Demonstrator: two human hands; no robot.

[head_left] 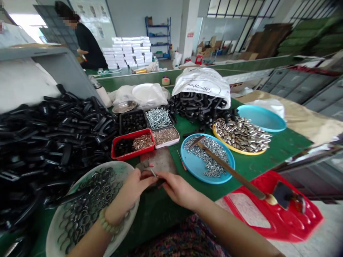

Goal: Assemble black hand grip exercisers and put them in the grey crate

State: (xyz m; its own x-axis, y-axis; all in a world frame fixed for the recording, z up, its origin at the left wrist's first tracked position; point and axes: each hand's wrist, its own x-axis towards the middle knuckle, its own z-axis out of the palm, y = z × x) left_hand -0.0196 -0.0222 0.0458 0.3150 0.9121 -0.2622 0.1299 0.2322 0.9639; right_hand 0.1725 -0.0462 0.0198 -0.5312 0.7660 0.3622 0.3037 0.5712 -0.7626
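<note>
**Q:** Entry one, far left of the fingers?

**A:** A heap of black moulded plastic parts (59, 142), stiff and light-looking, then a white plate (55, 228) of dark metal rings just left of the left hand (131, 189). A beaded bracelet (108, 221) sits on that wrist.

**Q:** At the fingers?

**A:** The right fingers (163, 175) are pinched nearly shut on a thin steel pin (153, 172). The left fingers (146, 175) curl in just beside it, their hold unclear. A small dark piece (158, 182) lies partly hidden below the pin, too covered to name.

**Q:** Handling?

**A:** Judged by eye: light, rigid, and likely slippery. It is best taken by the shank between the fingertips.

**Q:** Right of the fingers?

**A:** A blue plate (206, 160) of steel nuts, with a wood-handled hammer (230, 175) lying across it. Beyond that, a yellow plate (241, 134) of metal sleeves. Farthest right and nearer the person, a red plastic tray (270, 210) takes the hammer's handle end.
</note>
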